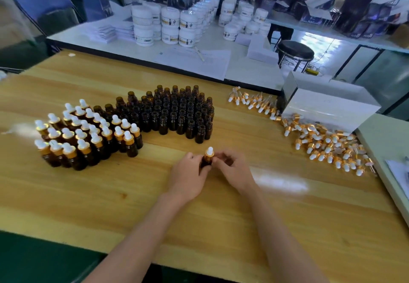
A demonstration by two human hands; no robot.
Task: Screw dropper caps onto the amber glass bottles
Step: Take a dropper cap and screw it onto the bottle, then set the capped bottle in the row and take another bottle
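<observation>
Just below the middle of the frame, our left hand (188,175) grips the bottle (205,163) upright on the table (88,194). Our right hand (232,167) pinches the cap (209,152) seated on its neck, fingers curled at the gold collar. At centre left stand the capped bottles (88,136), touching the open bottles (177,110) behind them at upper centre. The loose caps (327,143) lie scattered at right, beside a white box (327,103). White jars (168,24) are stacked along the top.
</observation>
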